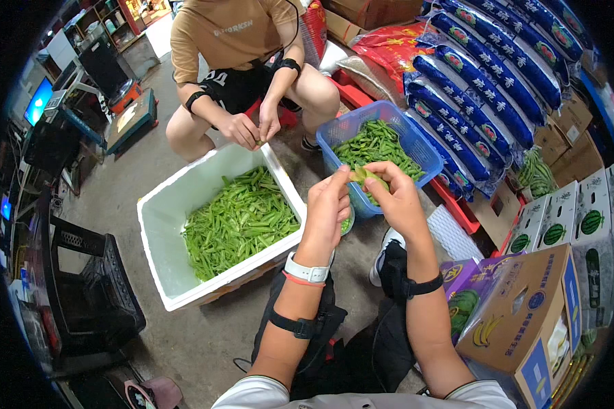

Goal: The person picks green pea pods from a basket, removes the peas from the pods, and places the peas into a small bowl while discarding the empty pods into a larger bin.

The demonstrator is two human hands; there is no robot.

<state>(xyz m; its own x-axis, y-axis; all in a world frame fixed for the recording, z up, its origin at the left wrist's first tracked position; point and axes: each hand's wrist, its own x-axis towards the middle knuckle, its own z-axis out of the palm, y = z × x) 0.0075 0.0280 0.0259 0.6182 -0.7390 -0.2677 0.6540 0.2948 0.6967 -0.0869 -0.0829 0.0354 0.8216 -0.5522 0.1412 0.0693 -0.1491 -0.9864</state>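
Pod (371,179) | left hand (330,204), right hand (396,201) pinching it | blue basket rim (420,135) near, floor (303,170) strip beside

The left hand (329,206) and right hand (394,198) pinched a yellowish-green pod (368,178) near a blue basket (420,142) of green pods (381,144). To the left, a white foam box (166,217) held a heap of pods (245,221), and a co-worker (233,42) sat beyond it.
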